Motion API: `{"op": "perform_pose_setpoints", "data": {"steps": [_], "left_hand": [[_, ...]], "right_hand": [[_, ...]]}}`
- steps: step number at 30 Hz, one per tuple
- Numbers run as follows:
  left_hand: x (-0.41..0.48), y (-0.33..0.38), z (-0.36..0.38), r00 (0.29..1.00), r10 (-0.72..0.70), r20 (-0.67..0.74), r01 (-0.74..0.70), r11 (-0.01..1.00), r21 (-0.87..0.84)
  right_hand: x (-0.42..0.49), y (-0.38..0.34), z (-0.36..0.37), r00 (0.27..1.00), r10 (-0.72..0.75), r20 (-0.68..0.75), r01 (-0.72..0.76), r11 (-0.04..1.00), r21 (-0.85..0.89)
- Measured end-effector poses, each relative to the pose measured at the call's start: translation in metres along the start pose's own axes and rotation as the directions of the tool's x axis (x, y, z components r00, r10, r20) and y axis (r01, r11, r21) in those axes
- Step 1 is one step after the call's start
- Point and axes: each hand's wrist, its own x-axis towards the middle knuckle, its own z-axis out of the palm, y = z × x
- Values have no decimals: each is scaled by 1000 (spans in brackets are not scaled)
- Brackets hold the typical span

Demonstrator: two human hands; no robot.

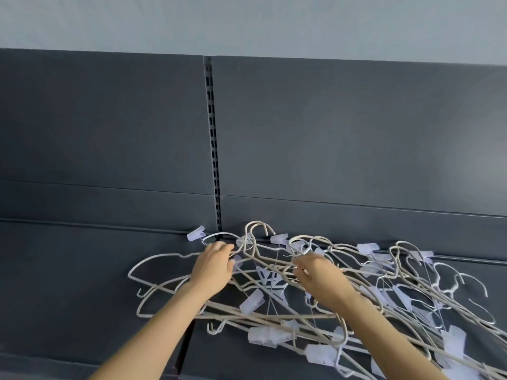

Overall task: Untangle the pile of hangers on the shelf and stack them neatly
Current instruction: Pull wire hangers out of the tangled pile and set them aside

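A tangled pile of white hangers (384,292) with pale plastic clips sprawls over the dark grey shelf (68,283), from its middle to the right edge of view. My left hand (214,266) is closed on a cream hanger (253,237) near its neck, and that hanger's hook stands up at the back of the pile. My right hand (318,275) lies on top of the pile a little to the right, fingers curled around a white hanger wire. A few hangers (153,281) stick out to the left of my left hand.
The shelf's dark back panel (109,133) rises right behind the pile, with a slotted upright (214,146) at its middle. A seam (186,341) splits the shelf surface beneath my left forearm. Bare shelf lies to the left of the pile.
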Motion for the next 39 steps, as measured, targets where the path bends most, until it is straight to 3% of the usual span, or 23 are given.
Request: {"op": "perform_pose_setpoints", "data": {"steps": [2,6,12,16,21,25,32,39], "left_hand": [[13,-5,2,998,-4,70,-2,996,90],[27,-10,7,980,-5,201,-18,993,115],[33,-16,0,989,23,147,-11,997,-76],[29,-17,-7,998,4,61,3,993,-116],[29,-16,-25,999,-10,-35,-4,928,-372],[24,-4,-41,992,0,-125,-56,898,-437],[9,22,-74,982,27,-187,-103,906,-410],[0,41,-96,964,-56,-260,-88,855,-511]], "right_hand": [[12,-1,6,1000,-12,4,12,997,-75],[29,-1,13,999,1,50,9,980,-197],[45,-2,18,986,59,158,-4,946,-324],[49,-8,18,985,51,163,-13,974,-225],[44,-9,-2,996,73,58,-80,990,116],[35,-7,-19,998,51,44,-57,983,172],[10,-10,-43,1000,14,23,-19,968,250],[-6,-18,-62,996,-38,-75,60,949,309]]}}
